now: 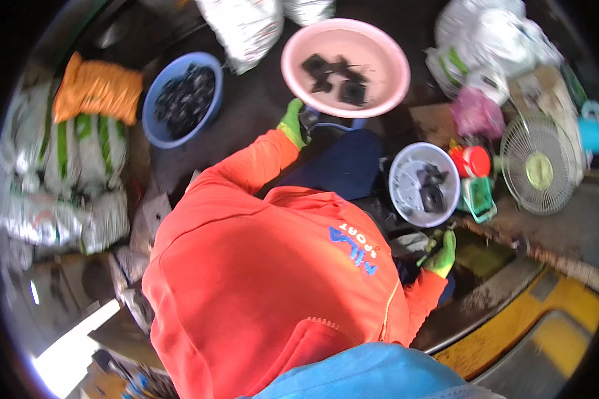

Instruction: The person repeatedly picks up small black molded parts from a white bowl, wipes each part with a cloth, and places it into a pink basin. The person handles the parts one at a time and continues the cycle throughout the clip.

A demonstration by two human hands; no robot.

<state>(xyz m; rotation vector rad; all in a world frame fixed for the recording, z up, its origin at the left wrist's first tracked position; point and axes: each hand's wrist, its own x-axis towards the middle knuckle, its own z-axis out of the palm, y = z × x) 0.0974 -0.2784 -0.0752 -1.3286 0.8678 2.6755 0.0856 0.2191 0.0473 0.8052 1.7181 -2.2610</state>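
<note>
The left hand (293,124) in a green knit glove grasps a dark part (308,120) under the smooth pink plastic basin (379,50); the right hand (442,255) grasps a grey rag (409,244) at centre right, above the dirty wet floor (486,292).

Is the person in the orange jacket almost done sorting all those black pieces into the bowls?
Not yet, it seems. A few black pieces lie in the pink basin and the grey bowl. The left hand holds a dark piece; the right hand holds something unclear. The blue basin is still full.
</note>
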